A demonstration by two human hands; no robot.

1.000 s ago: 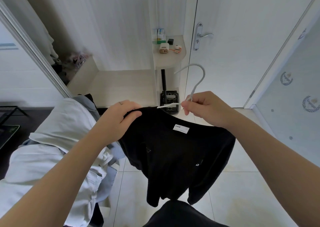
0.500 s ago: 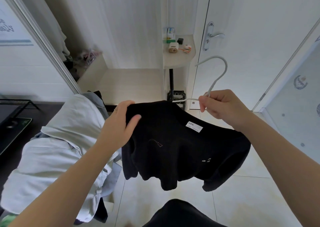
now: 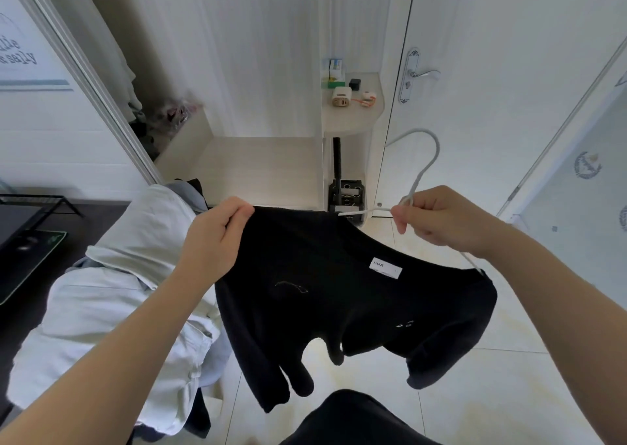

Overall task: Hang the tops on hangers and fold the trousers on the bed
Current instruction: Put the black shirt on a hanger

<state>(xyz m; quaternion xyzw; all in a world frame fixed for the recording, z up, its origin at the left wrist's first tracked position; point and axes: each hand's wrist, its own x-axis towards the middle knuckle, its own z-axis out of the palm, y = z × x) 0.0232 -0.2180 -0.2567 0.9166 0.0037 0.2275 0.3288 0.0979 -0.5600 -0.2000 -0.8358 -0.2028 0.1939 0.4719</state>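
A black top (image 3: 346, 295) with a white neck label hangs in mid-air in front of me, sleeves dangling. A white hanger (image 3: 425, 159) sticks out of its neck, hook pointing up; one hanger arm shows at the collar, the rest is inside the cloth. My right hand (image 3: 441, 220) grips the hanger just below the hook. My left hand (image 3: 213, 241) pinches the top's left shoulder edge between thumb and fingers.
A pile of pale blue and white clothes (image 3: 118, 292) lies at my left. Behind stand an open wardrobe floor (image 3: 258, 163), a small corner shelf (image 3: 353, 118) with small items, and a white door (image 3: 492, 71) with a lever handle. Pale tiles cover the floor.
The top has been spread wider between my hands. My left hand has shifted from cupping the shoulder to pinching its edge. The hanger arm now shows again at the collar.
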